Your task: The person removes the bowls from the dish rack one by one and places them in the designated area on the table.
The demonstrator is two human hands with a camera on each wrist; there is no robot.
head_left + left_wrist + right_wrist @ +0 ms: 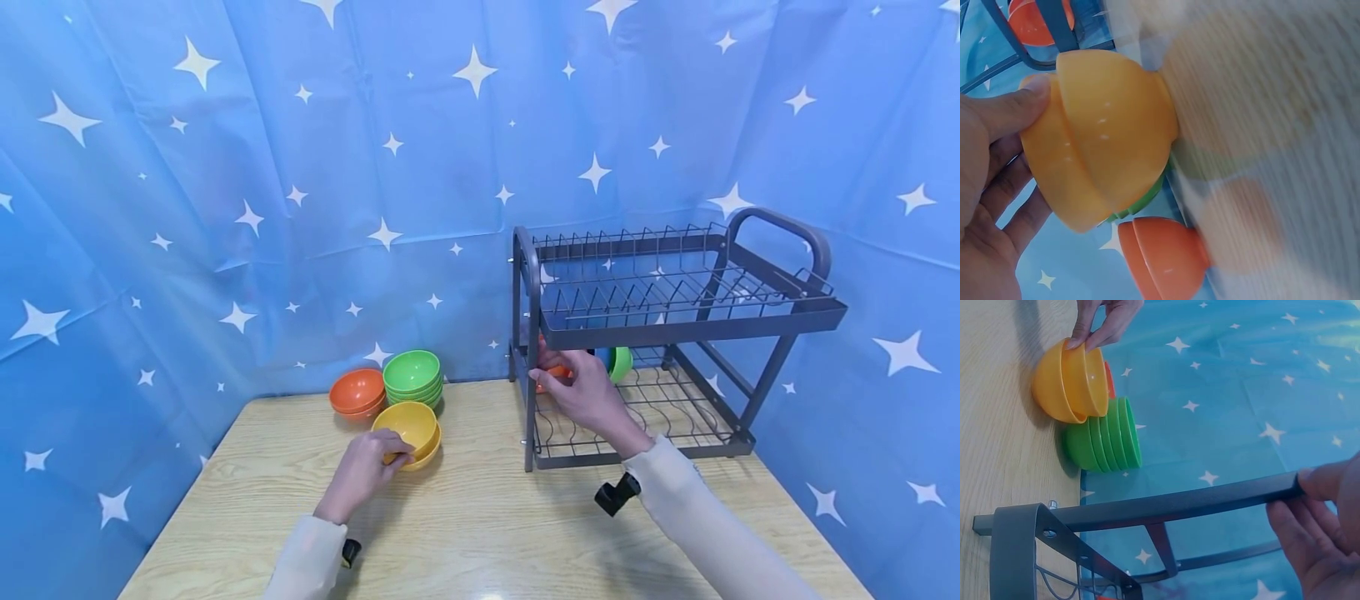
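Left hand (pixel 365 471) pinches the top yellow bowl (pixel 407 425) at its rim, near-left on the surface (pixel 480 533); best to lift straight up so the one nested beneath stays put. Right hand (pixel 581 392) curls round an orange bowl (pixel 557 372) inside the rack (pixel 675 321), lower tier. Green stack (pixel 412 377) and orange stack (pixel 357 392) sit behind. Starry blue cloth (pixel 225 167) all round.

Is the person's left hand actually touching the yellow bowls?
Touching. The left wrist view shows the thumb pressed on the rim of the top yellow bowl; the right wrist view shows fingertips of the left hand on it.
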